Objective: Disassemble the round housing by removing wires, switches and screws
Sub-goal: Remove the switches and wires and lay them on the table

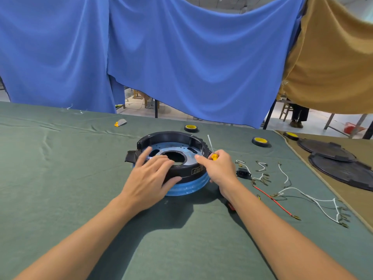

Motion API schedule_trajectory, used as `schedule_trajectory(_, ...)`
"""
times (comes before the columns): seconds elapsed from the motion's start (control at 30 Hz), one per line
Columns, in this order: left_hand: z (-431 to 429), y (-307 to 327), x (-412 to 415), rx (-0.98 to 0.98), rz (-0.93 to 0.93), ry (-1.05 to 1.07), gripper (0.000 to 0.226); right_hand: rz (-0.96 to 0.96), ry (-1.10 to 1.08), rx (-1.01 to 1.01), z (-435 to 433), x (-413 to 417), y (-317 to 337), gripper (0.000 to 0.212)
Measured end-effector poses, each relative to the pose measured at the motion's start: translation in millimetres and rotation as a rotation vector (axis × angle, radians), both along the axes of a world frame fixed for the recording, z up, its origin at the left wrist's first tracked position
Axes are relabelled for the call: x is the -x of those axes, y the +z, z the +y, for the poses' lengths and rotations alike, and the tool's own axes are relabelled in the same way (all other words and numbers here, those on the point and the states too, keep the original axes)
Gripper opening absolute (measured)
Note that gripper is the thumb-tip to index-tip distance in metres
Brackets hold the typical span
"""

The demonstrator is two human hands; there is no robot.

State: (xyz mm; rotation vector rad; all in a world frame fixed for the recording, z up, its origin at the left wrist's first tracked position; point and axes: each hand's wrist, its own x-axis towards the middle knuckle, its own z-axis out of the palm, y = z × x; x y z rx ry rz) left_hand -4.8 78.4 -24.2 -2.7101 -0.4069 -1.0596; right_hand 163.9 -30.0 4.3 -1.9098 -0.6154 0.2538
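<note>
1. Centrally on the green-covered table point(60, 178) sits the round housing point(171, 136), a black ring on a blue base.
2. Left hand point(150, 178) lies released, fingers spread over its near rim.
3. Right hand point(219, 168) grasps a yellow-handled screwdriver point(211, 147) beside the housing's right edge, shaft pointing up.
4. Loose wires point(283, 174) and a black switch point(243, 173) lie to the right.
</note>
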Motion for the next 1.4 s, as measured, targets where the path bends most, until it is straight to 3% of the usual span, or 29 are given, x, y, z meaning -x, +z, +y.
schedule_trajectory(0.17,-9,14,-17,0.166,0.082,-0.017,0.033,0.027,-0.033,-0.076,-6,1,2,0.037)
schedule_trajectory(0.37,-17,35,-33,0.249,-0.137,0.011,0.032,0.092,-0.110,-0.200,-26,-6,11,0.035)
schedule_trajectory(0.53,-20,80,-53,0.531,-0.382,0.084,0.030,0.255,0.009,-0.292,-32,0,33,0.043)
schedule_trajectory(0.67,-21,106,-58,0.686,-0.453,0.085,0.036,0.508,0.235,-0.495,-28,7,72,0.020)
schedule_trajectory(0.77,-20,119,-56,0.759,-0.509,0.078,0.043,0.550,0.282,-0.598,-22,10,103,0.005)
schedule_trajectory(0.9,-18,138,-42,0.944,-0.515,0.009,0.064,0.425,0.272,-0.517,-8,13,138,0.011)
schedule_trajectory(1.07,-10,153,-31,1.024,-0.452,0.004,0.048,0.343,0.281,-0.463,8,15,158,0.014)
schedule_trajectory(1.17,-6,156,-26,1.086,-0.549,0.024,0.055,0.255,0.348,-0.393,12,13,157,0.013)
schedule_trajectory(1.23,2,154,-22,1.232,-0.644,-0.001,0.058,0.147,0.349,-0.333,13,7,151,0.014)
schedule_trajectory(1.4,26,145,-24,1.585,-0.850,-0.078,0.045,-0.149,0.111,-0.211,9,-23,128,0.013)
